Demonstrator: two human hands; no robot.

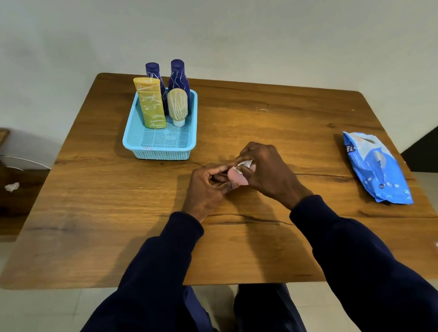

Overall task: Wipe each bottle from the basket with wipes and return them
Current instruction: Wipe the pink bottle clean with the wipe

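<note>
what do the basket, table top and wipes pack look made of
Basket: probably moulded plastic, matte light blue, with perforated mesh floor and walls. Table top: wood or wood-look laminate, satin brown, showing grain and dark cracks; cannot tell which. Wipes pack: soft plastic film, slightly glossy, creased.

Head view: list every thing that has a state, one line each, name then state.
pink bottle: out of the basket, held between both hands.
wipe: pressed on the pink bottle.
left hand: grips the pink bottle.
right hand: holds the wipe.
basket: four containers standing inside.
yellow tube: upright in the basket.
blue bottles: upright at the basket's back.
cream bottle: standing cap down.
wipes pack: lying flat.
</note>
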